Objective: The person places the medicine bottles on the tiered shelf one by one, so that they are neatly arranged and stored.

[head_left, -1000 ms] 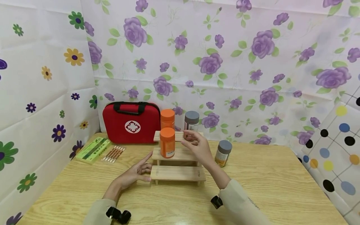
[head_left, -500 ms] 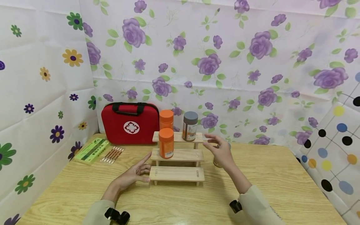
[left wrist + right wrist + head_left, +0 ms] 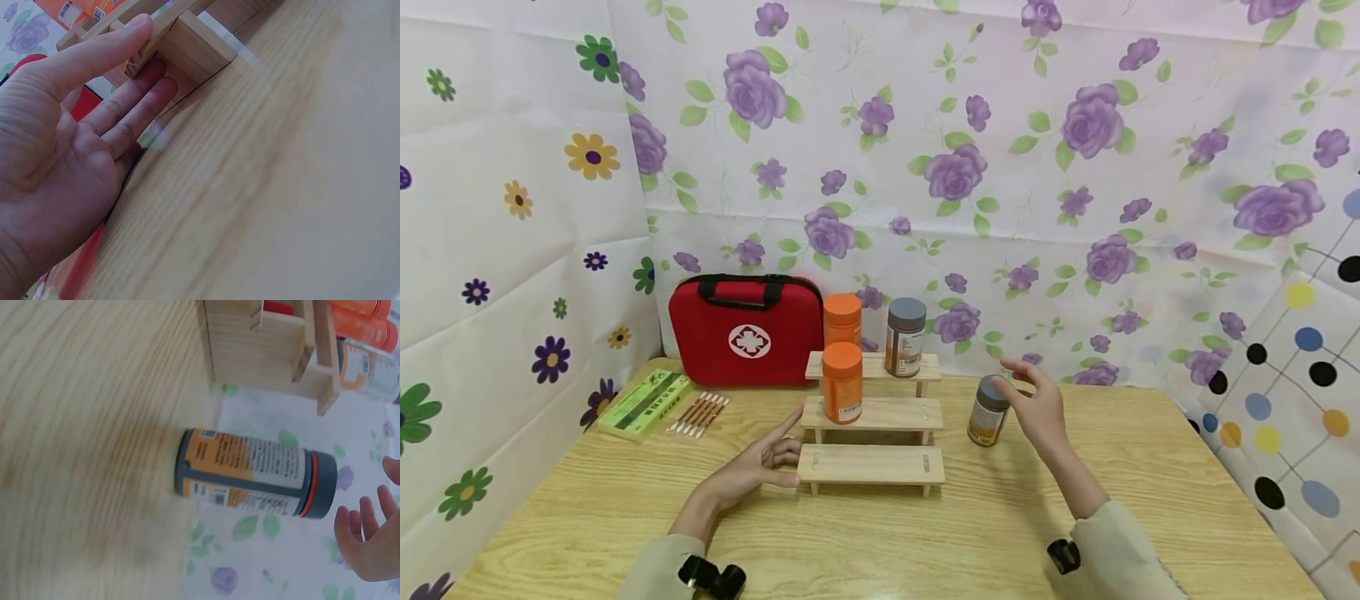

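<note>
A small three-tier wooden stand [image 3: 872,462] stands on the table. My left hand [image 3: 748,471] rests against its left end, fingers mostly straight, the thumb at the lowest shelf; the left wrist view shows this hand [image 3: 75,137] up close. An orange bottle [image 3: 842,383] sits on the middle tier. Behind it, another orange bottle [image 3: 842,312] and a grey-capped bottle [image 3: 905,337] are on the top tier. A second grey-capped bottle [image 3: 987,412] stands upright right of the stand. Beside its cap my right hand [image 3: 1037,408] is spread; the right wrist view shows a gap between them.
A red first-aid bag [image 3: 748,333] stands against the floral backdrop at back left. In front of it lie a green-yellow box [image 3: 647,402] and a pack of cotton swabs [image 3: 700,414]. A spotted cloth [image 3: 1292,417] hangs at the right.
My right hand has let go of the grey-capped bottle on the top tier and moved right to the other grey-capped bottle. The left hand has stayed at the stand.
</note>
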`<state>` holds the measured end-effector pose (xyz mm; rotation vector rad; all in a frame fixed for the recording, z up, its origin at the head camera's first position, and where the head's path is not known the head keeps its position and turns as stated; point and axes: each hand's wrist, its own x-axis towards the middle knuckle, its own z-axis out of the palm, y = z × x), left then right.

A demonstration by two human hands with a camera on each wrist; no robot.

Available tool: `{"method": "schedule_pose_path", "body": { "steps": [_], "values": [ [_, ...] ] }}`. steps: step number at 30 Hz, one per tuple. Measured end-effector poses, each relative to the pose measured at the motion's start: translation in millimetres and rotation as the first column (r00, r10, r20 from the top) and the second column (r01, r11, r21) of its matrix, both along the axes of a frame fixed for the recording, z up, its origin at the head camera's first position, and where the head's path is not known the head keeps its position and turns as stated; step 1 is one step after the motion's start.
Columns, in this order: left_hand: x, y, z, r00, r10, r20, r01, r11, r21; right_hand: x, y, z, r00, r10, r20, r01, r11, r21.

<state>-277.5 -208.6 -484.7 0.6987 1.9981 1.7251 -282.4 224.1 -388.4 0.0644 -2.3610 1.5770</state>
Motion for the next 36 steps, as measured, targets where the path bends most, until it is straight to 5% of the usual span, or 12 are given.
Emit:
{"method": "schedule_pose_path", "body": {
  "steps": [10,18,36],
  "values": [
    [0.4,1,0.0,1.0,-0.001,-0.001,0.001,1.0,-0.004,-6.9,15,-14.4,0.995,0.04,0.095,-0.043,0.999,0.033],
    [0.6,1,-0.6,1.0,-0.002,0.0,0.002,1.0,-0.001,-8.2,19,-26.1,0.966,0.086,0.244,-0.093,0.996,0.016],
    [-0.5,0,0.5,1.0,-0.006,-0.003,0.006,1.0,-0.001,-9.5,16,-31.6,0.971,0.088,0.22,-0.09,0.996,-0.001]
  ]
}}
